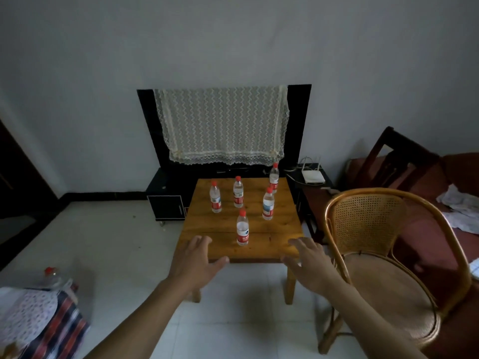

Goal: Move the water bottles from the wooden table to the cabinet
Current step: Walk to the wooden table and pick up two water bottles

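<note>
Fingers of both hands are spread wide and hold nothing. Left hand (197, 260) and right hand (309, 265) hover over the near edge of the wooden table (274, 229), one at each side of the nearest water bottle (242, 228), and neither touches it.

Five bottles stand upright on the table. Beyond the nearest one there are the far-left bottle (215, 196), the middle bottle (238, 192), the right bottle (268, 204) and the far-right bottle (274, 178) at the far edge. The black cabinet (166, 200) stands just behind the table, under a television covered with a lace cloth (223, 125).

Some risks, as I judge them: the bottles are tall and narrow, so a hand reaching over the nearest one to a farther one could knock it down. The right and far-right bottles stand close together, and taking one may tip the other. A wicker chair (375, 229) stands close at the right and may hinder the right arm.

Every bottle has a red cap and a red and white label. The writing on the labels is too small to read, so I cannot tell the brand.
</note>
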`<move>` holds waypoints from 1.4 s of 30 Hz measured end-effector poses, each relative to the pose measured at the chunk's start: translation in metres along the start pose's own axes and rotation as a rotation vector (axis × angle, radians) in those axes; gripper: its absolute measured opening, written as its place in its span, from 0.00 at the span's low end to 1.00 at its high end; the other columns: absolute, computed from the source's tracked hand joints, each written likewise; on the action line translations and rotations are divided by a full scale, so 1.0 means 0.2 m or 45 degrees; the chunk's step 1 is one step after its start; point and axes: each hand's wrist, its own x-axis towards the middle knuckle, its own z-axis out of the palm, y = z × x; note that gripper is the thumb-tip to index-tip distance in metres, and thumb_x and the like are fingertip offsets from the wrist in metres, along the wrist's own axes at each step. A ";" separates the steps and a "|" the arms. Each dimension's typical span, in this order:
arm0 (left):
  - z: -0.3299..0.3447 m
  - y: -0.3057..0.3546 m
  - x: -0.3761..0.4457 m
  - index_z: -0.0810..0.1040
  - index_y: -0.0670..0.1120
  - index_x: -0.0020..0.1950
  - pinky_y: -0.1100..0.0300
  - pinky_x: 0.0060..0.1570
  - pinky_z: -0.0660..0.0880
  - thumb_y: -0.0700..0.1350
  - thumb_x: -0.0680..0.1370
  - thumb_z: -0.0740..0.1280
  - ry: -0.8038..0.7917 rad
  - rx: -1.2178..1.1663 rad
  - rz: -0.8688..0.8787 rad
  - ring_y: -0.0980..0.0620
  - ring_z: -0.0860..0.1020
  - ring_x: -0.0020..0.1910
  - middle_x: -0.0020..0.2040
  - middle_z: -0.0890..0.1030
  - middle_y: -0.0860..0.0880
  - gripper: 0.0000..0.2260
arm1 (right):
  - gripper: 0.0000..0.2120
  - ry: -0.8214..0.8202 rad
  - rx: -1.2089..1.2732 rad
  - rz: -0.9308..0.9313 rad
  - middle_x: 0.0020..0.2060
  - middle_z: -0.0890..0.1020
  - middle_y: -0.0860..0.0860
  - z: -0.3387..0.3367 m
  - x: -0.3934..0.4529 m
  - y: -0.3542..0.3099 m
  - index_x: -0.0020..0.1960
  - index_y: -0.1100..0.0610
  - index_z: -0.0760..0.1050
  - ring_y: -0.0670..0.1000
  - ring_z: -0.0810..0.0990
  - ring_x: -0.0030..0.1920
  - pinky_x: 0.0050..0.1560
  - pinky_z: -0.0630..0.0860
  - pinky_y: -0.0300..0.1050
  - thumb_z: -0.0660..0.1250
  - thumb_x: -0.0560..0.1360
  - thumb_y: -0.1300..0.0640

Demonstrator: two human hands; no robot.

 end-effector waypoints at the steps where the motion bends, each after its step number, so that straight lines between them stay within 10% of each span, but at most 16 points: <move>1: -0.01 0.00 0.08 0.64 0.53 0.74 0.51 0.65 0.71 0.71 0.74 0.60 0.001 0.006 -0.004 0.49 0.67 0.71 0.74 0.67 0.52 0.34 | 0.27 -0.016 0.012 0.000 0.76 0.60 0.48 0.01 0.09 0.00 0.75 0.44 0.58 0.57 0.58 0.75 0.72 0.63 0.60 0.59 0.79 0.40; 23: 0.44 -0.16 1.63 0.68 0.52 0.69 0.59 0.54 0.73 0.66 0.75 0.67 -0.336 -0.360 0.103 0.53 0.71 0.63 0.68 0.72 0.51 0.28 | 0.29 -0.185 -0.073 0.282 0.74 0.63 0.50 0.27 1.42 0.08 0.74 0.47 0.62 0.54 0.63 0.72 0.68 0.69 0.55 0.58 0.78 0.36; 42: 1.32 -0.21 2.16 0.67 0.60 0.64 0.51 0.51 0.81 0.58 0.70 0.74 -0.507 -0.741 -0.043 0.55 0.78 0.54 0.58 0.76 0.54 0.26 | 0.27 -0.283 -0.020 0.360 0.73 0.67 0.52 0.71 2.08 0.49 0.74 0.50 0.64 0.55 0.66 0.70 0.65 0.65 0.50 0.59 0.79 0.39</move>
